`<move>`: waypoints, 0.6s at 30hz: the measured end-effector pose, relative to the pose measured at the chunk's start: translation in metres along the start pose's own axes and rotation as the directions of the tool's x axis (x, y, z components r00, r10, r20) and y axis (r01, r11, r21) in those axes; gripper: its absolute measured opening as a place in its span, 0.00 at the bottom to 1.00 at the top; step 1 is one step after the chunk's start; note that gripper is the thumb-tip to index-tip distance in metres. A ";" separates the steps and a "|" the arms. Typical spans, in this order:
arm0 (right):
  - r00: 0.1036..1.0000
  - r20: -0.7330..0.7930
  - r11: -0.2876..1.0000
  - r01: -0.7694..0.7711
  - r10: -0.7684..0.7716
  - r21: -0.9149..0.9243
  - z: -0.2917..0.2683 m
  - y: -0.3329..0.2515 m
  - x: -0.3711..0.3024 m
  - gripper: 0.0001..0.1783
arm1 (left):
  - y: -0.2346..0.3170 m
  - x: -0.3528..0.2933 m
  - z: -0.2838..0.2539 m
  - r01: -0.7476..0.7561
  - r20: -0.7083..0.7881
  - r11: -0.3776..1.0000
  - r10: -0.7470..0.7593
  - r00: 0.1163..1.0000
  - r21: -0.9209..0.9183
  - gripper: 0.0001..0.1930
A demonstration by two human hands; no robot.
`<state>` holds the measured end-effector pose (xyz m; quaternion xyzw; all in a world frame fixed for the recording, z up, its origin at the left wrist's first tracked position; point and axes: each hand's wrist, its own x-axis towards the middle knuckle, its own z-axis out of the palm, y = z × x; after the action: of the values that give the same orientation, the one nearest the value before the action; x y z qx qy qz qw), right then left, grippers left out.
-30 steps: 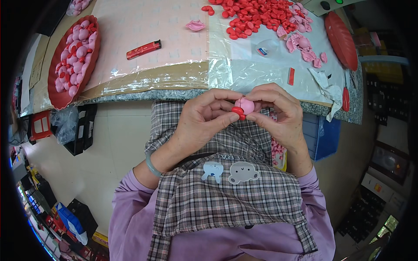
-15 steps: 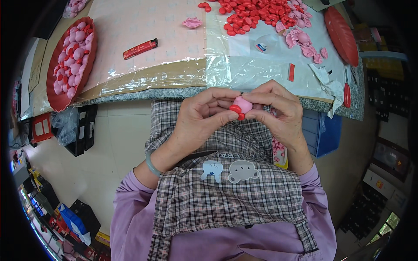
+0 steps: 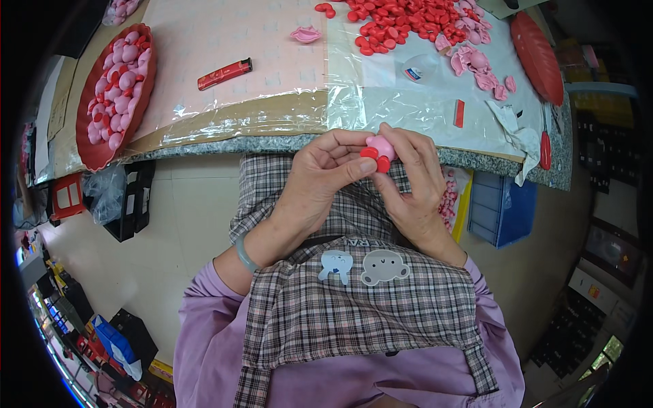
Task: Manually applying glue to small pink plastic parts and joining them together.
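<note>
Just in front of the table's near edge, both hands hold a small round pink toy figure point(image 3: 382, 145) with two red oval feet. My left hand point(image 3: 318, 170) is closed on its left side, thumb against the red pieces. My right hand point(image 3: 416, 178) grips the other side, fingers behind it and thumb beneath. Part of the pink body is hidden by the fingers. Farther back on the table lie a heap of loose red oval pieces point(image 3: 401, 26) and several pink shell-like pieces point(image 3: 476, 61).
A red leaf-shaped tray point(image 3: 146, 88) full of pink and red figures stands at the left. A red lighter point(image 3: 224, 74), a single pink piece point(image 3: 305, 35), a red strip point(image 3: 459, 113) and crumpled tissue point(image 3: 513, 132) lie on the table. Below right is a blue crate point(image 3: 500, 207).
The figure has been turned and raised slightly, so its red feet now face me more. My right hand has moved in to the left and its fingers have straightened.
</note>
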<state>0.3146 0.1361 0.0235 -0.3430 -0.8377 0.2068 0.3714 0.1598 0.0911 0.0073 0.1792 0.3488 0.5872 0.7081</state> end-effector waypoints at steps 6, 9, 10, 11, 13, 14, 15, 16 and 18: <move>0.989 -0.100 0.993 0.101 -0.106 -0.057 0.007 0.009 0.000 0.28 | -0.005 0.000 -0.002 -0.009 0.051 1.000 0.008 0.999 0.014 0.15; 0.983 -0.111 0.988 0.140 -0.147 -0.067 0.007 0.011 0.002 0.26 | -0.006 0.000 -0.002 -0.021 0.043 1.000 0.021 0.999 0.019 0.15; 0.983 -0.110 0.988 0.140 -0.147 -0.067 0.006 0.011 0.003 0.26 | -0.006 0.000 -0.002 -0.020 0.049 1.000 0.019 0.999 0.017 0.15; 0.981 -0.103 0.985 0.158 -0.165 -0.076 0.005 0.011 0.004 0.26 | -0.006 0.000 -0.002 -0.019 0.055 1.000 0.018 0.998 0.015 0.15; 0.978 -0.097 0.981 0.175 -0.183 -0.086 0.004 0.011 0.005 0.25 | -0.005 0.000 0.000 -0.017 0.053 1.000 0.015 0.998 0.024 0.16; 0.978 -0.080 0.979 0.183 -0.191 -0.092 0.003 0.012 0.005 0.25 | -0.005 0.000 0.000 -0.013 0.052 0.999 0.011 0.999 0.034 0.17; 0.978 -0.064 0.977 0.191 -0.198 -0.099 0.002 0.013 0.006 0.25 | -0.003 0.000 0.001 -0.013 0.053 0.999 0.011 0.999 0.035 0.17; 0.978 -0.065 0.977 0.190 -0.197 -0.100 0.001 0.013 0.007 0.25 | -0.002 -0.001 0.002 -0.006 0.037 1.000 0.005 0.999 0.022 0.18; 0.973 -0.013 0.969 0.230 -0.232 -0.087 -0.002 0.012 0.009 0.24 | -0.001 -0.001 0.002 0.003 0.022 1.000 -0.003 1.000 0.009 0.20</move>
<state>0.3168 0.1507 0.0221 -0.2611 -0.8756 0.1224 0.3874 0.1619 0.0900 0.0086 0.1885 0.3440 0.5826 0.7119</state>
